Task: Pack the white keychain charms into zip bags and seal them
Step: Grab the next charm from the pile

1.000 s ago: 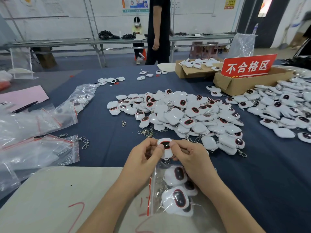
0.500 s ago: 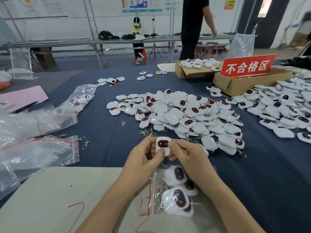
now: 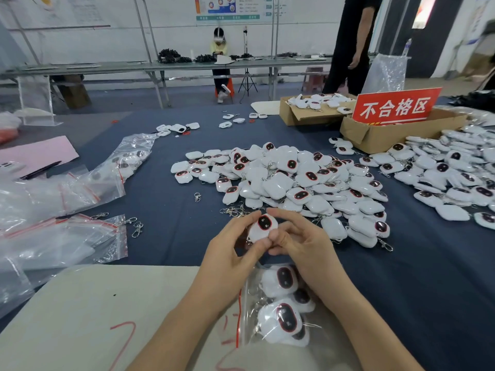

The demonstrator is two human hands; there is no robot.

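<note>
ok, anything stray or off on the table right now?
A few bare metal clasps lie loose on the blue cloth with no charm attached: one left of the main pile, and several beside the empty zip bags. Otherwise nothing looks damaged. Both hands hold one charm.

Left hand [image 3: 235, 247] and right hand [image 3: 300, 242] raised side by side just above the zip bag [image 3: 270, 306], fingertips meeting around one white charm [image 3: 261, 227]. Both forearms bare, angling in from the near edge, the right crossing over the bag.
</note>
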